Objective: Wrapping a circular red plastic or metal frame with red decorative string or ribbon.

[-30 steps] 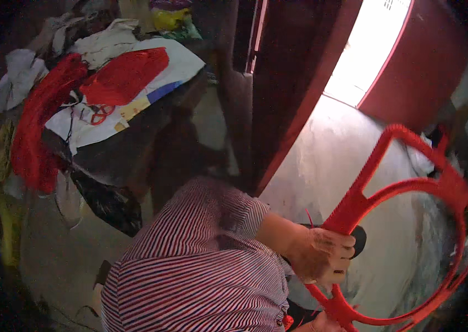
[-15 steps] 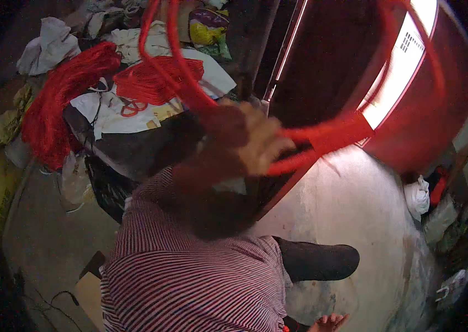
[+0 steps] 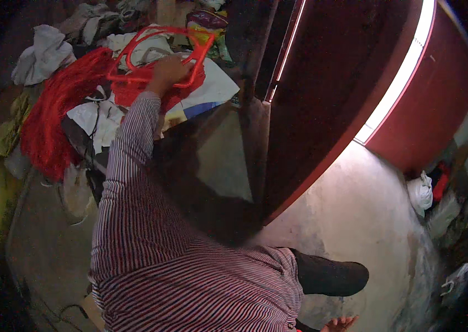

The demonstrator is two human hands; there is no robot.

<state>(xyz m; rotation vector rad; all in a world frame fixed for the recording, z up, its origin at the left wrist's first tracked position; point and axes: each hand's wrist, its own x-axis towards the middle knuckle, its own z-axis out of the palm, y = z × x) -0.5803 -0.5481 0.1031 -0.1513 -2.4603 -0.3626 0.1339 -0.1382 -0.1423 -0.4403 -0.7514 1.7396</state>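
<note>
My left hand [image 3: 172,72] reaches to the far left, at the end of a striped sleeve. Its fingers are closed on a red cord loop [image 3: 126,82], a stiff-looking strand whose bends spread around the hand. Directly beneath lies a bundle of red loops [image 3: 189,87], partly covered by hand and loop. A loose heap of red strands [image 3: 59,113] sits to its left. White sheets [image 3: 220,83] show around the bundle. At the bottom edge, bare digits [image 3: 340,323] are cut off by the frame; whether they belong to my right hand or a foot, I cannot tell.
A large maroon panel [image 3: 322,72] with a bright white strip [image 3: 392,83] rises on the right. White cloth [image 3: 45,55] and a yellow-purple packet [image 3: 207,25] lie at the far left. A white bundle [image 3: 423,193] stands at the right. My dark-trousered knee [image 3: 333,274] extends rightward.
My left hand has moved away and to the left, from mid-frame to above the red bundle, carrying the red cord loop. The loop no longer crosses in front of the maroon panel.
</note>
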